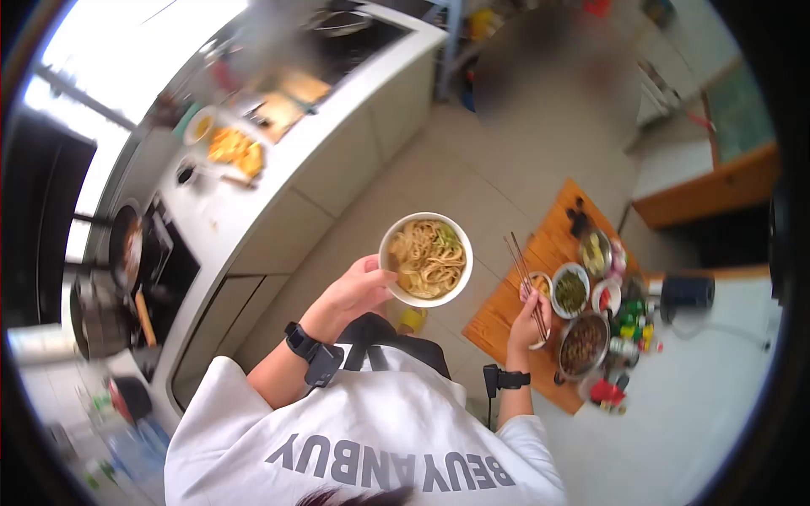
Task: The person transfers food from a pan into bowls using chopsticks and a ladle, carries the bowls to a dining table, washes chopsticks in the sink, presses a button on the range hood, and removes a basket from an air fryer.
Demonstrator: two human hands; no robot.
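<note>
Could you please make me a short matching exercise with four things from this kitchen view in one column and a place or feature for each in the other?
Things
1. Bowl of noodles
2. Chopsticks
3. Dark pan
4. Dark green food

Places and features
A. Has a wooden handle
B. In the right hand
C. In a dish on the wooden table
D. Held by the left hand

Right pairs: 1-D, 2-B, 3-A, 4-C
</note>
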